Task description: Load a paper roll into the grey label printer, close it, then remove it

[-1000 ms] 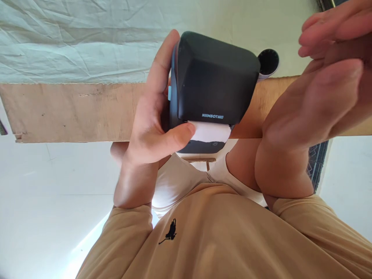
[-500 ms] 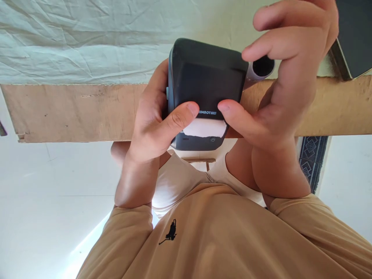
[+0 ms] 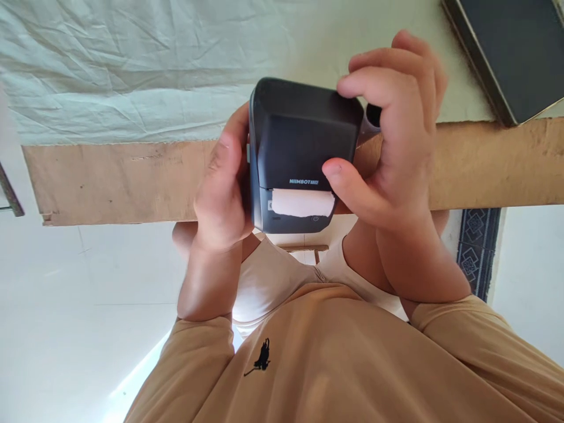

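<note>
A black label printer [image 3: 308, 141] marked NIIMBOT is held up over the near table edge, with a torn-edged white paper strip [image 3: 302, 202] showing at its front slot. Along the printer's left side, my left hand [image 3: 224, 182] is closed on it, its thumb off the front face and its other fingers mostly hidden. My right hand [image 3: 392, 129] grips the right side: the thumb rests by the lettering and a bent fingertip touches the upper right corner. Partly covered by that hand, a tube with a dark opening [image 3: 373, 115] shows behind the printer.
A pale wrinkled cloth [image 3: 132, 70] covers the table, leaving a bare wooden strip [image 3: 114, 182] along the near edge. At the upper right lies a dark flat slab with a shiny rim [image 3: 511, 59]. My legs are beneath the edge; a patterned dark floor border [image 3: 478, 252] shows at right.
My left thumb has come off the printer's front, uncovering the full lettering. My right hand has shifted left and lower in view, its fingers curling closer to the printer. The dark slab shows more fully.
</note>
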Demonstrator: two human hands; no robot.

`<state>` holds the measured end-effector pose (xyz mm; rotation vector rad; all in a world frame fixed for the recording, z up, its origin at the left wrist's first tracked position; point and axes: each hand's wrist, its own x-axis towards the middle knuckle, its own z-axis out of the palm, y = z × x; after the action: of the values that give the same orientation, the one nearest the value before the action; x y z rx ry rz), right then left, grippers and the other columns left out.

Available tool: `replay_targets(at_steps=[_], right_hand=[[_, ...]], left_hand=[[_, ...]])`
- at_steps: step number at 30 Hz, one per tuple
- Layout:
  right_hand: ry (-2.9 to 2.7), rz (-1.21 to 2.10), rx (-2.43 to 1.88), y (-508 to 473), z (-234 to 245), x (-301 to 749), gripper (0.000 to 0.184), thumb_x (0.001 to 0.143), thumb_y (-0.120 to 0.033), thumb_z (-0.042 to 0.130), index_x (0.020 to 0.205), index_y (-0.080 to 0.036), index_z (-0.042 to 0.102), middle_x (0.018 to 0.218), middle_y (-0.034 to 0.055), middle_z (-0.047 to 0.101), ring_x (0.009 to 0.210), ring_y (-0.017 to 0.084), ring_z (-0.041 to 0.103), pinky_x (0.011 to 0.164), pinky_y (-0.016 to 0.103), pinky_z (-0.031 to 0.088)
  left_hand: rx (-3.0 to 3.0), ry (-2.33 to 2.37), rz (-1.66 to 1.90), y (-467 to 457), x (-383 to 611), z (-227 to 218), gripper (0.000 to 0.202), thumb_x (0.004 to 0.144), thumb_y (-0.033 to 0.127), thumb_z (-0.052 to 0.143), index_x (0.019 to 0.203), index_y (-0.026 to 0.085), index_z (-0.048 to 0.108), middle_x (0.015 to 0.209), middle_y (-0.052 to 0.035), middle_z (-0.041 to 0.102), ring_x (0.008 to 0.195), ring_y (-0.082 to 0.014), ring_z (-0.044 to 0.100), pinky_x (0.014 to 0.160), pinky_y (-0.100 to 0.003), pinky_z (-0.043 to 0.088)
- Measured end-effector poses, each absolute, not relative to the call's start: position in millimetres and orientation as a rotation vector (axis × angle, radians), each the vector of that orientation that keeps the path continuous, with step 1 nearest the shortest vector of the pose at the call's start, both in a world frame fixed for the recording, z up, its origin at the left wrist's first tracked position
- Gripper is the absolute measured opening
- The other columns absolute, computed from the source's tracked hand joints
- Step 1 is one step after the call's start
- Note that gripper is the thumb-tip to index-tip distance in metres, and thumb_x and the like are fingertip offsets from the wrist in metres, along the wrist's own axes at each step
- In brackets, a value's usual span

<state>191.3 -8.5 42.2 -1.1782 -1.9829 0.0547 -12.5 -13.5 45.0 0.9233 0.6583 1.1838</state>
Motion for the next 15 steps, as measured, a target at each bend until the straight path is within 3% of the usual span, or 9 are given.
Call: replay_targets(at_steps=[5,8,10,13,15], right_hand=[[-1.881,0.006,-1.131,-8.5,37.7,183.7,0.054,0.112,-0.055,0.033,0.134,-0.017,0.064,0.144,0.0116,0.063,0.149,0.022,0.06,0.145,0.051,0.037],[-1.848,-0.01,-1.066,-6.4,35.1,182.1,0.053,0.112,-0.056,0.036,0.13,-0.016,0.066,0.143,0.0107,0.067,0.145,0.023,0.064,0.144,0.053,0.04],[-1.848,-0.025,-1.042,-5.0,34.2,183.3,0.052,0.111,-0.055,0.037,0.13,-0.016,0.065,0.144,0.0099,0.067,0.144,0.024,0.066,0.143,0.054,0.041],[-1.895,-0.033,-1.059,-6.3,36.2,184.6,0.054,0.11,-0.057,0.035,0.136,-0.018,0.063,0.146,0.0095,0.066,0.147,0.023,0.064,0.144,0.054,0.039],[-1.919,-0.011,-1.104,-9.8,39.3,184.2,0.058,0.107,-0.061,0.034,0.139,-0.02,0.062,0.146,0.0096,0.065,0.148,0.023,0.062,0.145,0.052,0.037]], left_hand=[[0.917,0.628,1.191,-8.6,-16.6,46.6,0.032,0.112,0.047,0.065,0.121,0.022,0.084,0.107,0.0011,0.08,0.093,-0.0111,0.076,0.081,-0.02,0.062],[0.913,0.619,1.196,-9.0,-18.3,48.0,0.035,0.114,0.043,0.063,0.133,0.018,0.08,0.119,0.0001,0.08,0.107,-0.0125,0.077,0.095,-0.023,0.063],[0.903,0.643,1.213,-10.4,-18.3,48.5,0.039,0.119,0.035,0.052,0.142,0.014,0.075,0.124,-0.0009,0.078,0.117,-0.0131,0.076,0.105,-0.025,0.061],[0.901,0.69,1.26,-11.8,-16.5,46.1,0.045,0.12,0.02,0.035,0.139,0.014,0.075,0.099,0.0007,0.069,0.093,-0.0096,0.072,0.099,-0.024,0.06],[0.91,0.681,1.325,-11.1,-14.1,43.3,0.037,0.117,0.021,0.045,0.121,0.018,0.081,0.086,0.0008,0.06,0.078,-0.0104,0.065,0.093,-0.024,0.06]])
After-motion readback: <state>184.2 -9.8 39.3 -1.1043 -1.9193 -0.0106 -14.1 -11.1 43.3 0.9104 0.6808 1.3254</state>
